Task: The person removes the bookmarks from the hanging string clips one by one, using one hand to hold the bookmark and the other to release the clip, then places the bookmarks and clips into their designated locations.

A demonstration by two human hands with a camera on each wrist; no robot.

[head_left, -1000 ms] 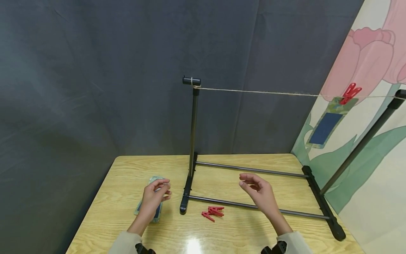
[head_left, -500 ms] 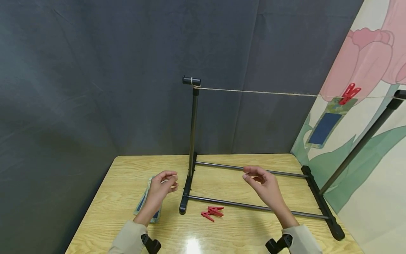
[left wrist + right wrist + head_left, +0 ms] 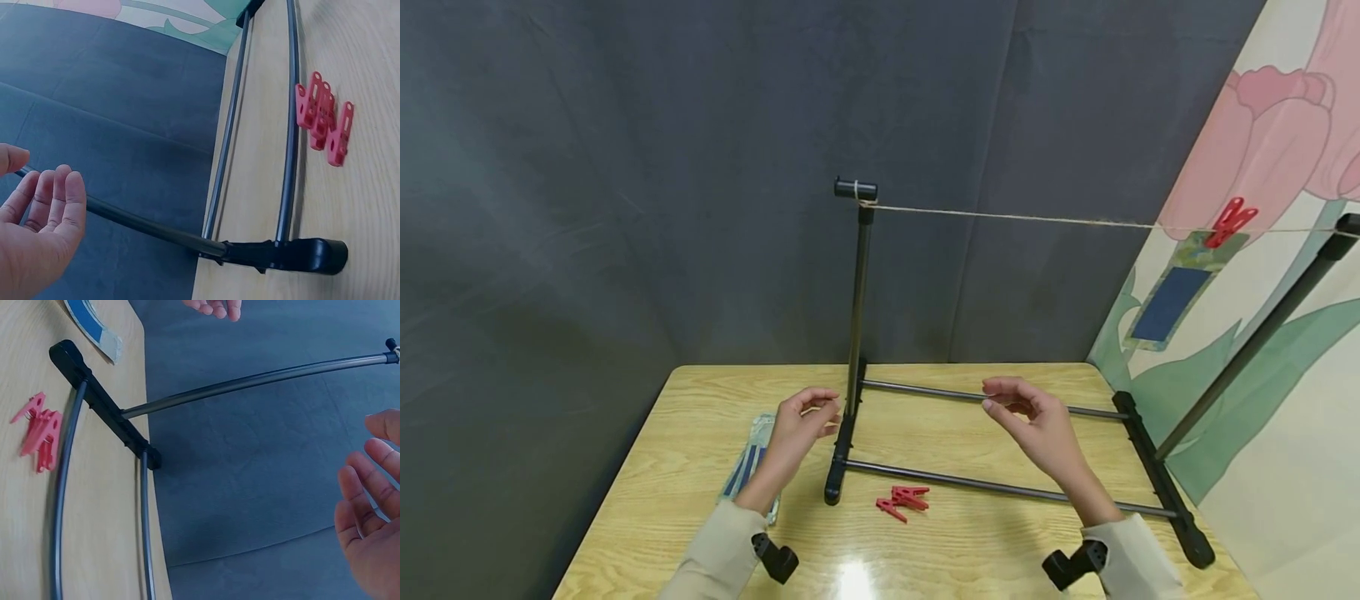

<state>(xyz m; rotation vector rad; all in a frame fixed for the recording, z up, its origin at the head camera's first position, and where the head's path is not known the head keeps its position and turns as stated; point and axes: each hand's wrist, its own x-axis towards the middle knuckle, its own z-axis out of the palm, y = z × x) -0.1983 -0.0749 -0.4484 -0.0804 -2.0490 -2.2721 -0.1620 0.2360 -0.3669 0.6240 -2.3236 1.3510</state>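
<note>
My left hand [image 3: 805,425] is raised beside the left post of the black rack, fingers loosely bent and nothing between them. My right hand [image 3: 1033,421] hovers over the rack's base bars, likewise holding nothing. Several red clothespins [image 3: 904,500] lie together on the table between the two hands, in front of the near bar. Partly hidden under my left forearm, a few blue-and-green cloth strips [image 3: 760,437] lie on the table. Another blue-and-green strip [image 3: 1172,302] hangs from the string [image 3: 1037,219] at the right, held by red clothespins [image 3: 1231,223].
The black rack's left post [image 3: 859,308] and slanting right post [image 3: 1247,346] carry the string across. Its near bar [image 3: 955,481] and far bar [image 3: 925,388] run low over the wooden table [image 3: 700,408]. A dark curtain [image 3: 700,183] and a painted wall [image 3: 1285,400] stand behind.
Both hands have risen and drifted right, away from the viewer, still holding nothing. More of the cloth strips on the table shows beside the left forearm. Clothespins and hanging strip stay put.
</note>
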